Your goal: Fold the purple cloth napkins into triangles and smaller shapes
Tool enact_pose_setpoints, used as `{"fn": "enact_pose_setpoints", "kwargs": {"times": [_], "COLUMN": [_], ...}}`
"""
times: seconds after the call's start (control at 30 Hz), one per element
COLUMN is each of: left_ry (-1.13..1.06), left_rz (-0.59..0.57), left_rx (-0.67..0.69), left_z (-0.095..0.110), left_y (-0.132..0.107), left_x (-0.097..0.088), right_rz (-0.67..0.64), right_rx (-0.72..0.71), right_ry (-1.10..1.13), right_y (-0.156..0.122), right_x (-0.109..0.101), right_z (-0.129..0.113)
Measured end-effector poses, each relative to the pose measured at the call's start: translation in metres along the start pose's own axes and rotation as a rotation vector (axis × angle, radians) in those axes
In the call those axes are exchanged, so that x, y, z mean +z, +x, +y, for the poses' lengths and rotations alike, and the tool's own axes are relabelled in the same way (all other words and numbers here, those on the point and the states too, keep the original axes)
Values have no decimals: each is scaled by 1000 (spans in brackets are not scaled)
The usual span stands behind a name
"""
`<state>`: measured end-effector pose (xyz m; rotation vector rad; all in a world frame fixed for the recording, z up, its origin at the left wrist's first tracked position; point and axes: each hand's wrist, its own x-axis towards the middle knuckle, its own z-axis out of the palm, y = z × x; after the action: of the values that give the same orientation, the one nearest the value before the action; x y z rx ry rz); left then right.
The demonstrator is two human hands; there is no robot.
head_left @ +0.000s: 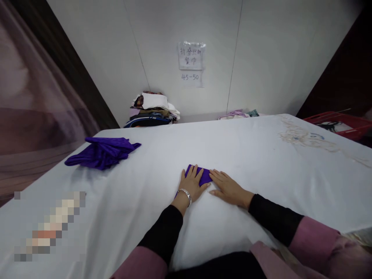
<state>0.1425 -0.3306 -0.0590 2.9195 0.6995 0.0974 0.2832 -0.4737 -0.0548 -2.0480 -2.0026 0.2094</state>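
A small folded purple cloth (205, 176) lies flat near the middle of the white-covered table. My left hand (192, 184), with a silver bracelet at the wrist, rests on top of it with fingers spread and hides much of it. Palm down, my right hand (227, 188) lies to the right, its fingertips at the cloth's right edge and its fingers stretched out. Farther left sits a crumpled heap of purple cloth (104, 153), apart from both hands.
The white tablecloth (139, 217) has soft wrinkles. A stack of folded fabrics (154, 110) stands beyond the far edge, near the wall with paper signs (190, 62). Pale tangled cords (302, 135) lie at the right, near a red basket (354, 124). A pixelated patch covers the lower left.
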Motion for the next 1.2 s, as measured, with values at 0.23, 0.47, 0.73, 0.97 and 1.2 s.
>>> {"fn": "enact_pose_setpoints", "kwargs": {"times": [0.23, 0.47, 0.73, 0.97, 1.2], "left_ry": [1, 24, 9, -30, -339], "left_rz": [-16, -39, -21, -22, 166], "left_rx": [-5, 8, -5, -19, -207], "left_z": [1, 0, 1, 1, -8], "left_y": [0, -1, -1, -2, 2], "left_x": [-1, -2, -1, -2, -9], "right_rz": [9, 55, 3, 33, 23], "right_rx": [29, -50, -27, -36, -53], "right_ry": [-2, 13, 73, 34, 38], "right_y": [2, 33, 21, 13, 13], "right_x": [-3, -11, 9, 9, 9], "right_z": [-1, -22, -3, 2, 2]}}
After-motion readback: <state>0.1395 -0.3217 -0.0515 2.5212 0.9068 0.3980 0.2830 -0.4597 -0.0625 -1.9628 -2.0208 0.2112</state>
